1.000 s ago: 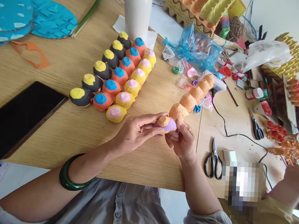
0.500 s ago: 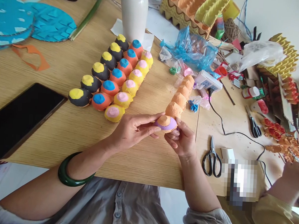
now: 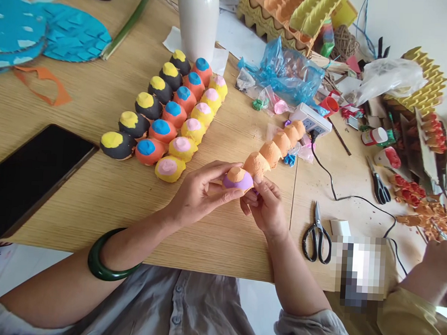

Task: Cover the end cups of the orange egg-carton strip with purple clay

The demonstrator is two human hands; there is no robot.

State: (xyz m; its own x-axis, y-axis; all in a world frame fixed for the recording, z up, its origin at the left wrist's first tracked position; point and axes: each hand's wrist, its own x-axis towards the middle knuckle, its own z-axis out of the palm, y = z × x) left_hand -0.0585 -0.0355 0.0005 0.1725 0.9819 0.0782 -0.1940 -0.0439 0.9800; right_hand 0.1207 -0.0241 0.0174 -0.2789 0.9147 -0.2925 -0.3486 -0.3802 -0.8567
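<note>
Holding a strip of moulded cups (image 3: 270, 152) up over the bench (image 3: 204, 246), both hands at its near end. Strip is matt pale orange, grainy, ragged along the edges; about six rounded domes in line, running away and rightward toward a white power strip (image 3: 312, 119). Nearest dome differs from the others: a smooth purple band (image 3: 239, 182) covers its near side, with a bare orange peak (image 3: 235, 174) above. Remaining domes look plain orange.

Left hand (image 3: 196, 188) pinches the banded dome, thumb against the purple, index finger along the far side. Right hand (image 3: 268, 207) grips the strip just to the right, thumb by the join with the second dome, fingers curled beneath. A bit of purple shows by the right fingers; mostly hidden, so cannot tell whether loose or attached. Whether the far end touches anything is also unclear.

To the left on the bench, three coloured rows side by side: black cups with yellow tops (image 3: 147, 107), orange-red cups with blue tops (image 3: 174, 116), yellow cups with pink tops (image 3: 193, 131). Dark phone (image 3: 36, 172) further left. Black-handled scissors (image 3: 318, 237) near the right forearm, blades pointing away.
</note>
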